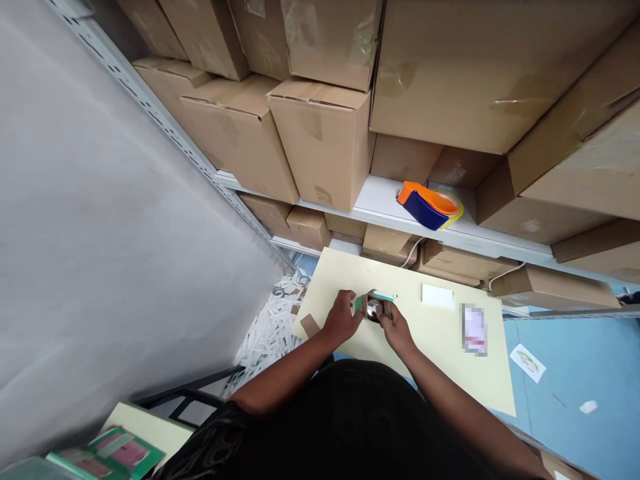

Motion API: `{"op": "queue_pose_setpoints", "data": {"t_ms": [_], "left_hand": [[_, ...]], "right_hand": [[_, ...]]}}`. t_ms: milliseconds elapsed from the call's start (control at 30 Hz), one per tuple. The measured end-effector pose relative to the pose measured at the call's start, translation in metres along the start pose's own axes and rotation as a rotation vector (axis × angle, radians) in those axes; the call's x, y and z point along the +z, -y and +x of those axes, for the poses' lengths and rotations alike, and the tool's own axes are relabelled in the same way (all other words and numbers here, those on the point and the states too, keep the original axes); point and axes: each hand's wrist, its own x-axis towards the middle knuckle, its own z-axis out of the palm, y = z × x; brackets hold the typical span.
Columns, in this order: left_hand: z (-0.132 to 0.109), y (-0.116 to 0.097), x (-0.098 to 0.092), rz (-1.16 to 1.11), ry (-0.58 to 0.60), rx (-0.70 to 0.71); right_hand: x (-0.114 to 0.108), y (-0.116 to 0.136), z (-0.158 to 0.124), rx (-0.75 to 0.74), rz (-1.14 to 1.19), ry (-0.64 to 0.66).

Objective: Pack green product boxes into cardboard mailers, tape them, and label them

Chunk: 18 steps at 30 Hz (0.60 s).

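Over the cream table point(430, 340), my left hand point(343, 316) has its fingers closed on the left side of a small green and brown box point(361, 305). A round, shiny metallic object point(373, 309) shows in the box's opening. My right hand point(396, 327) is closed at the right side, its thumb and fingertips against the metallic object. Behind the box lies a thin white and green item point(384, 295). A brown cardboard piece point(310, 325) rests at the table's left edge.
A white box point(438, 296) and a blurred packet point(474, 329) lie on the table's right. An orange and blue tape dispenser point(427, 205) sits on the shelf point(373, 193) among cardboard boxes point(320, 143). Paper shreds point(260, 337) cover the floor at left.
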Motion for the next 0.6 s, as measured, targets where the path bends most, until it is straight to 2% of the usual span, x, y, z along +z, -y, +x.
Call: {"op": "queue_pose_setpoints", "data": {"t_ms": [33,100,167,267,333,433,600], "left_hand": [[0.000,-0.001,0.000,0.048,-0.012,0.111],[0.001,-0.006,-0.003,0.126,0.071,0.306],[0.004,-0.014,-0.005,0.189,0.195,0.360],[0.012,-0.032,-0.007,0.289,0.280,0.256],[0.017,-0.043,-0.007,0.333,0.310,0.164],[0.027,-0.054,-0.010,0.358,0.347,0.038],[0.046,-0.056,-0.019,0.353,0.352,-0.100]], "right_hand": [[0.000,-0.004,0.000,0.018,0.043,0.005],[-0.001,-0.010,0.001,0.064,0.123,0.013],[-0.002,-0.013,0.003,0.091,0.176,0.016],[-0.004,-0.016,0.007,0.135,0.217,0.045],[-0.007,-0.017,0.009,0.112,0.211,0.095],[-0.009,-0.021,0.009,-0.039,0.120,0.184],[0.000,-0.022,0.013,-0.215,-0.128,0.248]]}}
